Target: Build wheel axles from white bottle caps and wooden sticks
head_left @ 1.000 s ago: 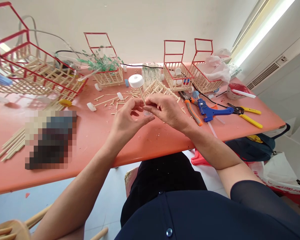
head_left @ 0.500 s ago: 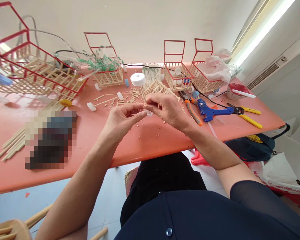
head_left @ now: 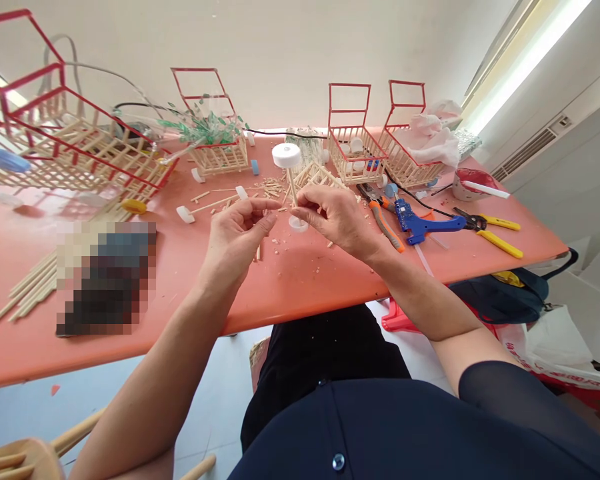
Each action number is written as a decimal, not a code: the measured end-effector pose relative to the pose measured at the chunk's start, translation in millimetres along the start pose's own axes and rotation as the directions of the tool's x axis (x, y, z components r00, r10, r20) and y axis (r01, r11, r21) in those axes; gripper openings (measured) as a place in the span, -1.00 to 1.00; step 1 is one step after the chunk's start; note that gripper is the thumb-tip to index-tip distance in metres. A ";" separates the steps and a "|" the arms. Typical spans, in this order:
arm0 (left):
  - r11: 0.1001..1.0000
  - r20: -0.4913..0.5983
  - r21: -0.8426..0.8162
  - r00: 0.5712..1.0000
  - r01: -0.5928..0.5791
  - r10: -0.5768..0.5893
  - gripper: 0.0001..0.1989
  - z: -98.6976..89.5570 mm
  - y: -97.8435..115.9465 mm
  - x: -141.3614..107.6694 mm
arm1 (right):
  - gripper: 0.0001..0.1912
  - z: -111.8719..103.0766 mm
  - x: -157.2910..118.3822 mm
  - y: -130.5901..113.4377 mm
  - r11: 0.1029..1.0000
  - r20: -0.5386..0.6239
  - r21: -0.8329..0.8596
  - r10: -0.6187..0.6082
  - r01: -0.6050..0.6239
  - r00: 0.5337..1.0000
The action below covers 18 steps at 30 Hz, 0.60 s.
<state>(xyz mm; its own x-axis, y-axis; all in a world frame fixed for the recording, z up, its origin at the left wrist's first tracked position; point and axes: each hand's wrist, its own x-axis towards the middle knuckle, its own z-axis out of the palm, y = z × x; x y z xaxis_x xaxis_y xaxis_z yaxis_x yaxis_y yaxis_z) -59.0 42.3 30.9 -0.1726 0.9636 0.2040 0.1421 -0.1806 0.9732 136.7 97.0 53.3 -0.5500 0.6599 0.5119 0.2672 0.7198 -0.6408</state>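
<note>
In my right hand a thin wooden stick is pinched upright, with a white bottle cap on its top end. A second, clearer cap shows at the lower end, just under my fingers. My left hand is beside it, apart from the stick, thumb and middle fingertips drawn together and the index finger reaching towards the stick. Whether something small is between those fingertips is too fine to make out. Behind my hands lie a small wooden stick frame and scattered stick bits.
Small stick carts with red handles stand along the wall: a large one, one with green sprigs, and two at right. Pliers, a blue glue gun and yellow-handled wire strippers lie right. Long sticks lie left.
My left hand has drawn back to the left, away from the stick and lower cap. The capped stick in my right hand has tilted more upright, its top shifting right.
</note>
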 end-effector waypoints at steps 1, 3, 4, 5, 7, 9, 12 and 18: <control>1.000 0.005 -0.009 1.000 0.012 -0.012 -0.74 0.3 0.1 0.5 | -0.41 -0.7 0.2 -0.2 1.000 -0.004 0.021 0.019 -0.019 1.000; 1.000 0.008 -0.015 1.000 0.018 -0.018 -0.74 0.5 0.4 1.5 | -0.41 -2.5 0.9 -0.1 0.995 -0.007 0.079 0.053 -0.052 0.999; 1.000 0.012 -0.011 1.000 0.013 -0.013 -0.75 0.5 0.5 1.9 | -0.41 -3.6 1.4 0.3 0.992 -0.005 0.108 0.065 -0.064 0.998; 1.000 0.023 -0.001 1.000 0.008 -0.008 -0.75 0.6 0.6 2.1 | -0.41 -4.6 1.9 0.9 0.989 0.000 0.131 0.073 -0.073 0.997; 1.000 0.045 0.026 0.999 0.008 -0.009 -0.76 0.7 0.3 2.3 | -0.41 -6.2 2.7 1.9 0.985 0.008 0.153 0.079 -0.080 0.997; 0.999 0.052 0.042 0.998 0.019 -0.021 -0.76 1.2 -0.7 2.1 | -0.44 -6.8 2.8 2.2 0.987 0.008 0.144 0.066 -0.067 0.998; 0.999 0.043 0.028 0.999 0.023 -0.024 -0.77 2.5 -2.5 1.7 | -0.50 -6.7 1.4 0.4 0.998 0.005 0.056 0.033 -0.033 0.999; 0.999 0.068 0.019 0.996 0.051 -0.052 -0.74 3.2 -2.1 0.3 | -0.51 -9.3 -1.9 -4.6 0.999 -0.005 0.013 0.048 -0.048 0.999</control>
<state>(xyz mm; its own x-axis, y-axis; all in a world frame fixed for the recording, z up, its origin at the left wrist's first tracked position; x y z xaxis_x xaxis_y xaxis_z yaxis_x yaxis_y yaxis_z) -56.3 43.7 28.5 -0.1129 0.9829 0.1454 0.1516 -0.1276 0.9802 143.9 94.4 60.6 -0.5327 0.6948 0.4832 0.2834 0.6844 -0.6717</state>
